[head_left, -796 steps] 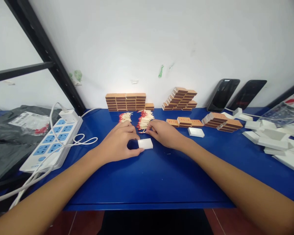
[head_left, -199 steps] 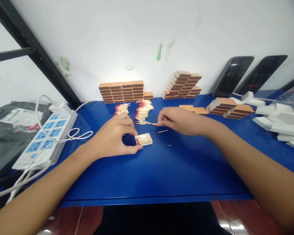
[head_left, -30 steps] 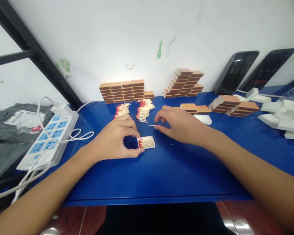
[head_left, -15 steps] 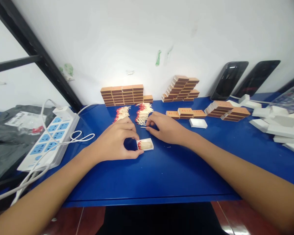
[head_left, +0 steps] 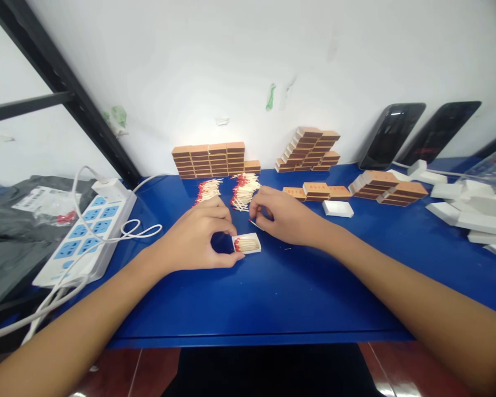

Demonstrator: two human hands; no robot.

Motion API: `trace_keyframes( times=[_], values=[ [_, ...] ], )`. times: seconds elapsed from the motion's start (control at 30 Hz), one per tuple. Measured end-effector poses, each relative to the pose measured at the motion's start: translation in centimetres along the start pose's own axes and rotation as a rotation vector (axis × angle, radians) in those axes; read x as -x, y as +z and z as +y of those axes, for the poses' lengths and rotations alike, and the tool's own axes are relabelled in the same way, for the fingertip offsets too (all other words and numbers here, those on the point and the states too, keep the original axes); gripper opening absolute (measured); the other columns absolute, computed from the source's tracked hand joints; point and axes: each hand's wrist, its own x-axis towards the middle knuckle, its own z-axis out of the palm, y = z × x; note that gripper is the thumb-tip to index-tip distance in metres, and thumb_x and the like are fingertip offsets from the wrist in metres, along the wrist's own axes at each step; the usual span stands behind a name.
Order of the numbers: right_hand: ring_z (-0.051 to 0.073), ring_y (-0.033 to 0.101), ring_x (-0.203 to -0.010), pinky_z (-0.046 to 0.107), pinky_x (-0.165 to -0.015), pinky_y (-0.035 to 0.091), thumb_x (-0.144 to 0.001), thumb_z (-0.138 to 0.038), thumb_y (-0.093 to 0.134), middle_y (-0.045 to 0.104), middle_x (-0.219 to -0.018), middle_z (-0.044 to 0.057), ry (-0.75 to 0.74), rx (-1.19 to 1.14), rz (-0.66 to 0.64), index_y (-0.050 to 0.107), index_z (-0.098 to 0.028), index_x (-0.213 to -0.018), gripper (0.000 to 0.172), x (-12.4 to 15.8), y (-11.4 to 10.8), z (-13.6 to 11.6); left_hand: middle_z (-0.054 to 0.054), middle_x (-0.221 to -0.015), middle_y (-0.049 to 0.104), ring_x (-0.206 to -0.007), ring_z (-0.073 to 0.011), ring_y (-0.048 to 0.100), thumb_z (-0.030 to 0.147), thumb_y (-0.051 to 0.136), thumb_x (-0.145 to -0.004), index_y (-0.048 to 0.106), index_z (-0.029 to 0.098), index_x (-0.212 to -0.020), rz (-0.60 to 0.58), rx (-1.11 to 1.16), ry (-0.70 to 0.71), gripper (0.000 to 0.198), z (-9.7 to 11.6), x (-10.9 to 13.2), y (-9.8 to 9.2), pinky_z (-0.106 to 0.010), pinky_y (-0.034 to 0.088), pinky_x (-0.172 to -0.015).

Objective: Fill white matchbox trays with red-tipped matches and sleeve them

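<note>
My left hand [head_left: 209, 234] grips the left end of a white matchbox tray [head_left: 257, 236] between thumb and fingers. Red-headed matches [head_left: 247, 245] lie side by side in the tray, heads to the left. Just above and right of it, my right hand [head_left: 279, 215] pinches a single match [head_left: 255, 224], its red head pointing left. Behind my hands are two heaps of loose matches, a right heap [head_left: 244, 193] beside my right fingertips and a left heap [head_left: 209, 190] partly hidden by my left hand.
Stacked matchboxes [head_left: 210, 161] stand along the wall, with another stepped stack [head_left: 310, 149] to the right. A white tray [head_left: 338, 208] lies near low matchboxes [head_left: 316, 190]. More white trays [head_left: 479, 212] pile up at right, near two phones [head_left: 392, 135]. A power strip [head_left: 85, 237] with cables is at left.
My right hand has drawn back slightly from the right heap, and the match in its fingers has come toward the tray and tilted. My left hand stays on the tray.
</note>
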Motion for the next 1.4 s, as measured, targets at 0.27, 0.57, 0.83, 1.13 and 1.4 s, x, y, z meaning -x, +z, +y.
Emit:
trace_keyframes(
  times=[0.27, 0.57, 0.83, 1.13, 1.4],
  values=[
    [0.018, 0.059, -0.081, 0.031, -0.071, 0.041, -0.095, -0.03, 0.068, 0.067, -0.093, 0.005, 0.165, 0.142, -0.157, 0.068, -0.02, -0.089, 0.011, 0.9, -1.0, -0.7, -0.004, -0.088, 0.074, -0.09, -0.0216, 0.066, 0.04, 0.086, -0.083, 0.082, 0.019, -0.092, -0.015, 0.002, -0.02, 0.023, 0.2, 0.0, 0.0, -0.036, 0.053, -0.081],
    [0.017, 0.059, -0.082, 0.031, -0.073, 0.039, -0.096, -0.024, 0.071, 0.068, -0.092, 0.004, 0.174, 0.077, 0.082, 0.068, -0.019, -0.088, 0.009, -1.8, 2.0, -0.9, -0.005, -0.088, 0.075, -0.089, -0.0224, 0.065, 0.04, 0.085, -0.084, 0.081, 0.02, -0.089, -0.015, 0.005, -0.011, 0.021, 0.0, -0.1, 0.0, -0.038, 0.054, -0.083],
    [0.018, 0.058, -0.079, 0.032, -0.071, 0.038, -0.09, -0.021, 0.07, 0.069, -0.088, 0.003, 0.246, 0.089, 0.121, 0.068, -0.02, -0.08, 0.01, -3.0, 2.7, -0.6, -0.004, -0.086, 0.074, -0.089, -0.022, 0.065, 0.039, 0.086, -0.082, 0.081, 0.02, -0.088, -0.024, 0.005, -0.027, 0.02, 0.1, 0.0, 0.0, -0.037, 0.053, -0.08],
    [0.018, 0.059, -0.082, 0.031, -0.074, 0.039, -0.09, -0.014, 0.064, 0.069, -0.091, 0.005, 0.11, 0.136, 0.086, 0.067, -0.019, -0.084, 0.009, -2.3, 0.7, 0.0, -0.004, -0.088, 0.074, -0.088, -0.0211, 0.066, 0.039, 0.086, -0.084, 0.08, 0.019, -0.09, -0.004, 0.019, -0.007, 0.021, -0.3, -0.1, 0.1, -0.038, 0.055, -0.083],
    [0.019, 0.059, -0.085, 0.031, -0.075, 0.041, -0.097, -0.02, 0.066, 0.067, -0.095, 0.005, 0.071, 0.162, -0.06, 0.068, -0.019, -0.091, 0.006, -1.3, 0.0, 0.5, -0.004, -0.088, 0.074, -0.09, -0.0217, 0.067, 0.039, 0.086, -0.083, 0.081, 0.02, -0.09, -0.003, 0.013, -0.016, 0.021, -0.1, 0.0, 0.0, -0.037, 0.055, -0.082]
  ],
)
